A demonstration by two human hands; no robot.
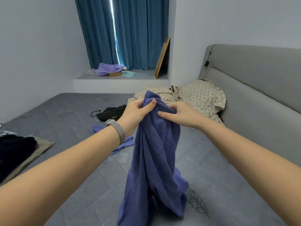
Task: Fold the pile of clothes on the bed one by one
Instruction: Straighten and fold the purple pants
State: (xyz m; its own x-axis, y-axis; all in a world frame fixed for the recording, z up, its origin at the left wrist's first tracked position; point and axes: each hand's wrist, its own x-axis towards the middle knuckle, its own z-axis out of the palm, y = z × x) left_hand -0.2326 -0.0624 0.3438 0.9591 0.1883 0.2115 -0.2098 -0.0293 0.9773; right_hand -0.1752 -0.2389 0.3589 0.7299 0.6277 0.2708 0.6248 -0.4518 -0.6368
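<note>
A blue-purple garment (154, 160) with a gathered elastic waistband hangs in front of me, its lower end bunched on the grey bed (65, 128). My left hand (135, 111) grips the waistband at its left side, thumb over the cloth. My right hand (177, 113) holds the waistband's right side, fingers curled into the fabric. A second lilac garment (125, 144) lies flat behind my left wrist. A black garment with a cord (112, 113) lies further back. A beige patterned garment (200, 95) is heaped by the headboard.
Folded dark and olive clothes (21, 154) are stacked at the bed's left edge. The grey padded headboard (260, 88) runs along the right. A window ledge (130, 75) with purple cloth, boxes and leaning frames lies beyond the bed, under blue curtains.
</note>
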